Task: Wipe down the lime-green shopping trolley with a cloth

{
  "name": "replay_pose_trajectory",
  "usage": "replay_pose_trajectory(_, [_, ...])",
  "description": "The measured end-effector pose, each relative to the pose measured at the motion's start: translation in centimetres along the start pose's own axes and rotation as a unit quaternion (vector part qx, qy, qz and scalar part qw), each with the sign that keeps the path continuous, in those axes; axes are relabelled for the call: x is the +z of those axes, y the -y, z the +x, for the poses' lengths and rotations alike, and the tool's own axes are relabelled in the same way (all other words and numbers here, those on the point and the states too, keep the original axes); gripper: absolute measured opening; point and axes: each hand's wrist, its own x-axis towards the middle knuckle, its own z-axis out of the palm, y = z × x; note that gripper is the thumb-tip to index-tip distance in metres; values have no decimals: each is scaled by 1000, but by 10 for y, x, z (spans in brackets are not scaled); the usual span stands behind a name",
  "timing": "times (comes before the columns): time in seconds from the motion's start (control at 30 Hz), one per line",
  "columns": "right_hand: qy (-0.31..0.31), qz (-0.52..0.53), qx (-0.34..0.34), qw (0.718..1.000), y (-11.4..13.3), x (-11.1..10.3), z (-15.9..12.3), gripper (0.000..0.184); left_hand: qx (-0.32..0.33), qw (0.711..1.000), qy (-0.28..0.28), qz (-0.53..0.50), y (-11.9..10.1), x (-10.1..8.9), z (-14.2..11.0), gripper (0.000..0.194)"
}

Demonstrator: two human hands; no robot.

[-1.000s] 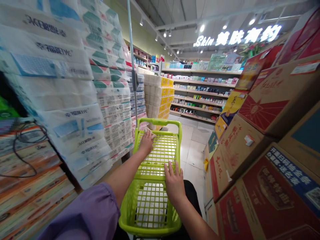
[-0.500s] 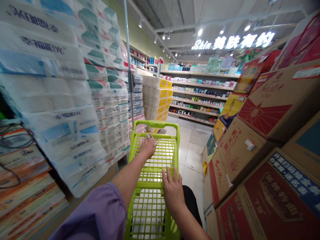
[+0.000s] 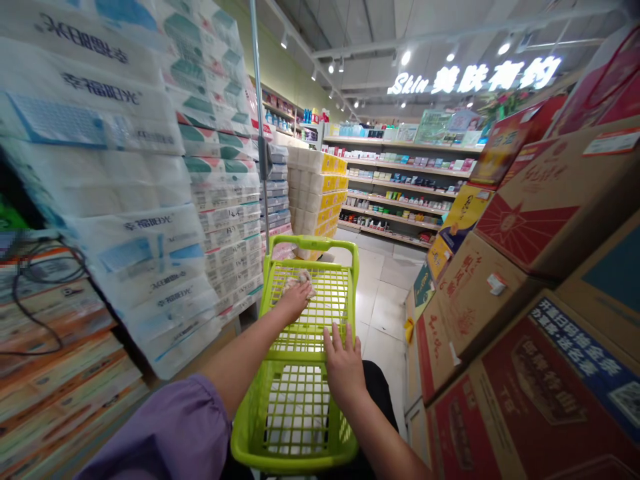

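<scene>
A lime-green plastic shopping basket (image 3: 241, 427) with a grid of slots and a pull handle (image 3: 315, 241) lies in front of me, its near end close to my legs. My left hand (image 3: 296, 301), reaching from a purple sleeve, presses a crumpled pale cloth (image 3: 303, 276) onto the grid in the basket's far half. The fingers are closed over the cloth, which partly shows past them. Along the right side rim rests my right hand (image 3: 345, 363), its fingers spread and nothing in them. The floor shows through the slots.
Tall stacks of wrapped tissue packs (image 3: 135, 227) stand at left beside a metal pole (image 3: 261, 120). Cardboard cartons (image 3: 520, 207) are piled close on the right. Tiled floor (image 3: 370, 300) leads to shelves of small goods (image 3: 400, 177). A black cable (image 3: 45, 320) lies over boxes at lower left.
The basket's near end has come fully into view at the bottom. My left hand and the cloth have shifted slightly on the grid; my right hand stays on the rim.
</scene>
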Motion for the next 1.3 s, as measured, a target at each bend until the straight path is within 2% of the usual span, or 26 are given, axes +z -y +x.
replay_pose_trajectory(0.17, [3,6,-3,1000,1,-2,0,59,30,1000,-6,-2,-8,-4,-30,46])
replay_pose_trajectory(0.3, [6,9,3,1000,0,2,0,58,41,999,-23,-3,-4,-12,-42,45])
replay_pose_trajectory(0.43, [14,13,8,1000,-1,1,-2,59,-31,998,-47,13,-1,-20,-50,48])
replay_pose_trajectory(0.6, [21,30,18,999,-2,-9,2,59,-93,994,-54,15,-18,-27,-66,43])
replay_pose_trajectory(0.8, [42,40,16,998,-4,-12,12,65,-124,992,-21,2,-33,-34,-63,41])
replay_pose_trajectory(1.0, [67,55,12,996,-20,-15,8,54,-152,988,-18,-10,-44,-33,-54,36])
replay_pose_trajectory(1.1, [43,55,26,997,-31,-27,21,51,-170,985,-14,-14,-50,-36,-51,33])
replay_pose_trajectory(1.17, [37,42,37,998,-34,-33,38,55,-177,984,-9,-17,-52,-39,-50,32])
replay_pose_trajectory(1.3, [150,32,7,988,-27,-33,80,73,-184,983,4,-16,-53,-42,-48,32])
